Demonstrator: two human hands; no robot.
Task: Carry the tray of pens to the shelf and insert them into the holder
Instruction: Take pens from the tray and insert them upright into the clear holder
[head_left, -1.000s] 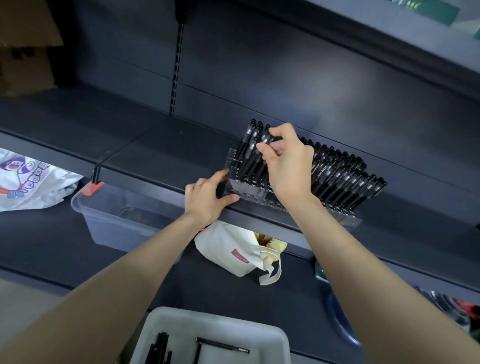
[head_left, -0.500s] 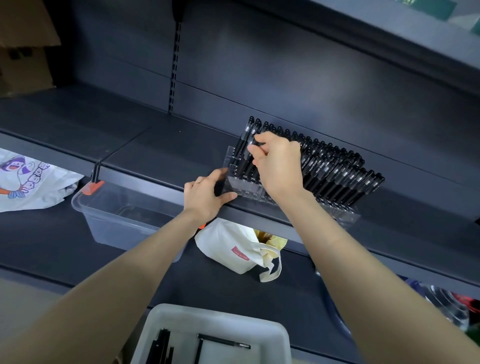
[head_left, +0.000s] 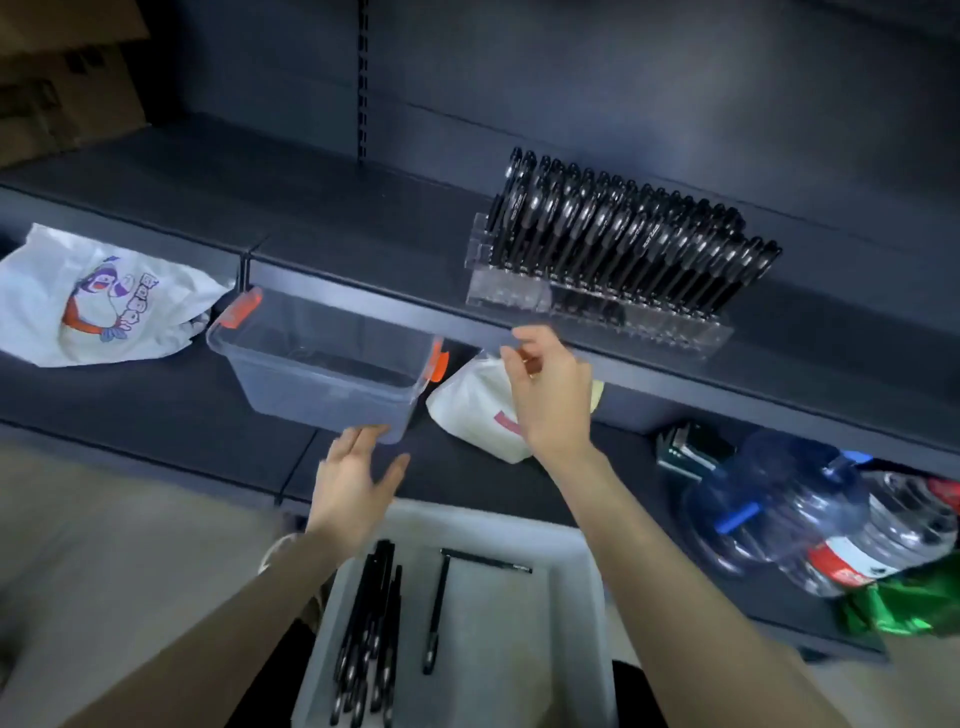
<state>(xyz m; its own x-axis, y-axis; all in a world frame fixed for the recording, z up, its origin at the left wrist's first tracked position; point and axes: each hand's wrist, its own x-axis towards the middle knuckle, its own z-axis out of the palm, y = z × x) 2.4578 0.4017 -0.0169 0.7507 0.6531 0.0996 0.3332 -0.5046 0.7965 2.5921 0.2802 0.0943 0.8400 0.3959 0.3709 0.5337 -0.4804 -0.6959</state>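
A clear acrylic pen holder (head_left: 597, 306) stands on the dark shelf (head_left: 363, 234), packed with several black pens (head_left: 623, 234) leaning back to the right. Below me sits a white tray (head_left: 571, 597) holding a bunch of black pens (head_left: 369, 623) at its left and two loose pens (head_left: 436, 613) in the middle. My left hand (head_left: 353, 483) hovers above the tray's far left corner, fingers straight and spread, empty. My right hand (head_left: 550, 395) hangs in front of the shelf edge below the holder, fingers loosely curled, holding nothing.
A clear plastic bin (head_left: 322, 358) with orange latches sits on the lower shelf. A white printed bag (head_left: 104, 301) lies to its left and a white pouch (head_left: 478, 415) to its right. Plastic water bottles (head_left: 810, 509) and green packaging (head_left: 904, 603) lie at the lower right.
Both hands have come down off the holder and away from the shelf toward the tray. The pen the right hand was pushing in now stands in the holder. The view tilted down.
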